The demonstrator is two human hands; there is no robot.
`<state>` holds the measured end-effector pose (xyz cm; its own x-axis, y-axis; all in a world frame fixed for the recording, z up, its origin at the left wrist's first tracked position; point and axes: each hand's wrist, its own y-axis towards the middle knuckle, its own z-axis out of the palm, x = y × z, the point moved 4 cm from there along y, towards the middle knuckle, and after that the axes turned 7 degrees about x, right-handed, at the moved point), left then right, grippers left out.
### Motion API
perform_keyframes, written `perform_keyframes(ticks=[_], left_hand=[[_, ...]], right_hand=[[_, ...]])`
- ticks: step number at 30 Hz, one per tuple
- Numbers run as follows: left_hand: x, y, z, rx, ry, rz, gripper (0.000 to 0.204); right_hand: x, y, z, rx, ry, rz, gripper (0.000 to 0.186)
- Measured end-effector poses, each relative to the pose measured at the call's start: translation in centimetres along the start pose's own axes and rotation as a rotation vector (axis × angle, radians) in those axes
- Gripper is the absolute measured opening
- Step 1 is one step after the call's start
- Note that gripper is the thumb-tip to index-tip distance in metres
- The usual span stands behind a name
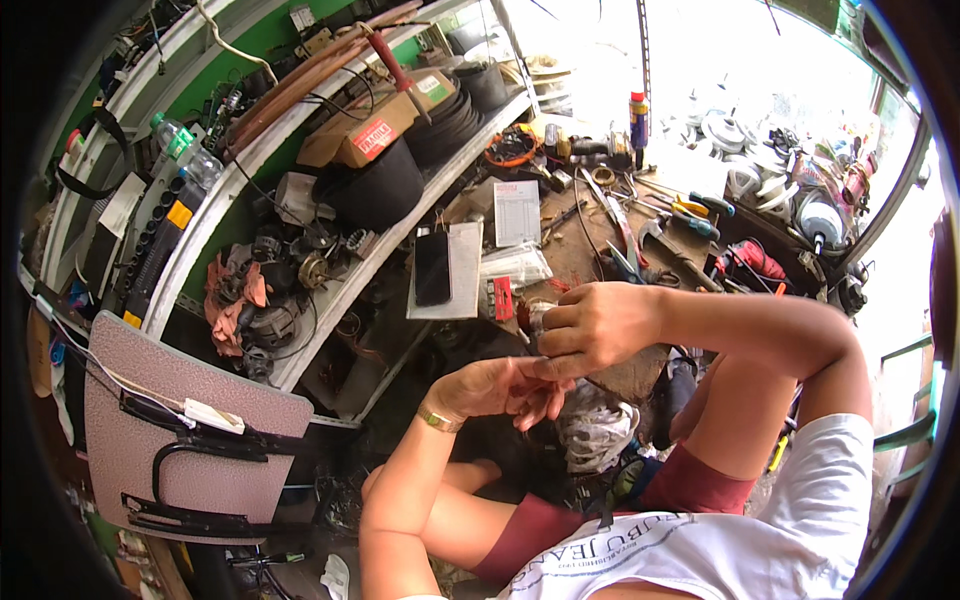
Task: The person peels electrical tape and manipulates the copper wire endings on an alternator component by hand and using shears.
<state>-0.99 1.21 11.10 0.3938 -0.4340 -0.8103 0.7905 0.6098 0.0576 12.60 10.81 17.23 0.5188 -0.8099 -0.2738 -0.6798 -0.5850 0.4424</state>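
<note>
My left hand (pixel 500 388), with a gold watch (pixel 439 418) on its wrist, is turned partly palm up with its fingers curled. Over it comes my right hand (pixel 604 328), back upward and fingers bent. The fingertips of both meet in a pinch; whatever is between them is too small or hidden to make out. Just behind my right fingers, a round metal part (pixel 537 314) shows at the bench edge, partly covered by the hand. A red card packet (pixel 501 298) lies beside it on the wooden bench (pixel 572 240).
A black phone (pixel 433 268) rests on a pale board, near a printed paper pad (pixel 516 213). Pliers (pixel 690 212), a hammer (pixel 672 250) and other tools crowd the bench. Shelves of parts stand left, above a folded table (pixel 200 440). A white plastic bag (pixel 596 430) sits below my hands.
</note>
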Motion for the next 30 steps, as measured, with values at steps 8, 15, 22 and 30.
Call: perform_keyframes(ticks=[8, 15, 22, 30], left_hand=[[2.3, 1.4, 0.7, -0.041, 0.007, 0.039, 0.045], [-1.3, 1.3, 1.7, -0.807, 1.439, 0.155, 0.015], [-2.1, -0.2, 0.0, -0.916, 2.371, 0.291, 0.012], [-1.6, -3.7, -3.5, -1.264, 1.136, 0.253, 0.021]], right_hand=[[0.0, -0.1, -2.2, 0.104, 0.033, -0.083, 0.02], [-0.1, -3.3, 1.2, 0.051, 0.666, 0.685, 0.018], [4.8, -1.3, 7.8, -0.617, 2.959, 1.073, 0.034], [-4.5, -8.1, 1.9, -0.461, 1.137, 1.324, 0.044]])
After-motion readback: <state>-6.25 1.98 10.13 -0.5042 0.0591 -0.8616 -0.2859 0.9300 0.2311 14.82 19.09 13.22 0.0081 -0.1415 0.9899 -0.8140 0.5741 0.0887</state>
